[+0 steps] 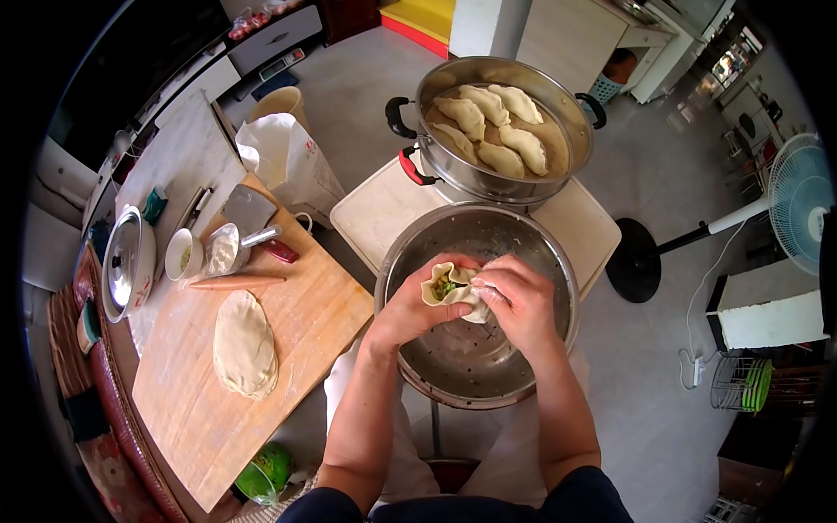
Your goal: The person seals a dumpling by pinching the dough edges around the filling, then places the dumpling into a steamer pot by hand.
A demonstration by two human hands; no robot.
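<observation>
A partly closed dumpling (pixel 442 286) with green filling showing at its open left end is held between both hands over a large metal bowl (pixel 475 370). My left hand (pixel 410 301) cups it from the left, thumb along its lower side. On the right, my right hand (pixel 523 301) pinches the dough edge with thumb and fingertips. Bits of filling cling to the bowl's inner wall. Behind the bowl, several finished dumplings (pixel 501 159) lie in a steamer pot (pixel 436 148) with black handles. Flattened dough (pixel 245 344) rests on the wooden board at left.
On the wooden board (pixel 187 418) are a rolling pin (pixel 235 283), a cleaver (pixel 249 209) and a flour cup (pixel 225 250). A small white bowl (pixel 183 254) and a lidded pot (pixel 128 261) stand beyond. A fan (pixel 798 205) stands at right, its cord on the floor.
</observation>
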